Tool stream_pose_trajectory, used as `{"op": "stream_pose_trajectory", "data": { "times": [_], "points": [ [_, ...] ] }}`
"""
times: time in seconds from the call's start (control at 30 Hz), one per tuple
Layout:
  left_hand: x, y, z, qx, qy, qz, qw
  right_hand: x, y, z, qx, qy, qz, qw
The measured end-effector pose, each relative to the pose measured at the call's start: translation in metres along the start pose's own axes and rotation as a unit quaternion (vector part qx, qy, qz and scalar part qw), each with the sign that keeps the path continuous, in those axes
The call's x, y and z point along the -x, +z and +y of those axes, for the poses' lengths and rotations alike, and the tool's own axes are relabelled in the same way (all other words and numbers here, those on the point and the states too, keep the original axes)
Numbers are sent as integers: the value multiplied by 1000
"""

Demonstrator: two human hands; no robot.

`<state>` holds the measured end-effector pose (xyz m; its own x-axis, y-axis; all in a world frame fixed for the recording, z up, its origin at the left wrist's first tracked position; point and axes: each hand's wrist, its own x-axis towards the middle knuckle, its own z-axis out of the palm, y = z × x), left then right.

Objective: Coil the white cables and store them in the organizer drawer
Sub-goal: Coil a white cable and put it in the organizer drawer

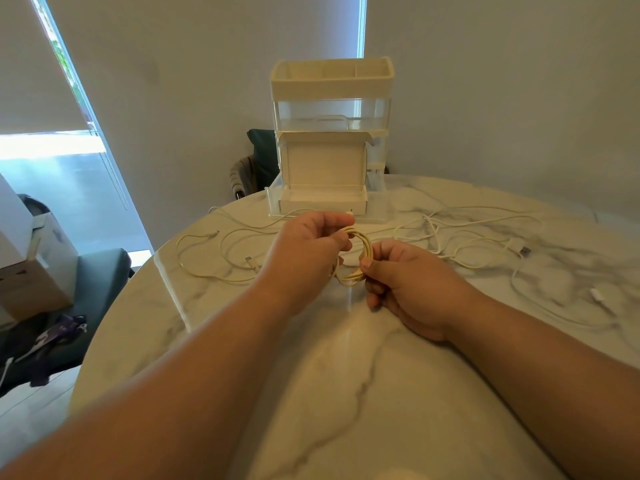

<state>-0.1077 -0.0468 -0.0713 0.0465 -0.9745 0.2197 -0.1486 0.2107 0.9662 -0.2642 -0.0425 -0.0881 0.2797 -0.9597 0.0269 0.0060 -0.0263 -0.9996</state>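
Our left hand [308, 244] pinches the top of the small coiled white cable [369, 249], and our right hand [405, 282] grips its lower side. The pulled-out clear plastic organizer drawer [377, 204] lies straight ahead, nearer the left hand.

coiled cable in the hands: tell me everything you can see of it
The coiled cable is a thin white cord, cream-tinted in this light, wound into several loops forming a small oval ring. It is held roughly upright above the marble table. The left hand pinches its top; the right hand pinches its lower right side. A small white tip just above the left hand may be its end.
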Motion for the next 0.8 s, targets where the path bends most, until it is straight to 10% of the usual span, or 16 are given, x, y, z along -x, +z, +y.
{"op": "stream_pose_trajectory", "data": {
  "times": [0.63,0.8],
  "points": [
    [7,-1,8,-9,-13,-134,991,6,-4,-7,143,-127,111,975],
    [14,-6,12,-270,18,-117,955,2,-10,-4,147,-112,164,969]
  ]
}}
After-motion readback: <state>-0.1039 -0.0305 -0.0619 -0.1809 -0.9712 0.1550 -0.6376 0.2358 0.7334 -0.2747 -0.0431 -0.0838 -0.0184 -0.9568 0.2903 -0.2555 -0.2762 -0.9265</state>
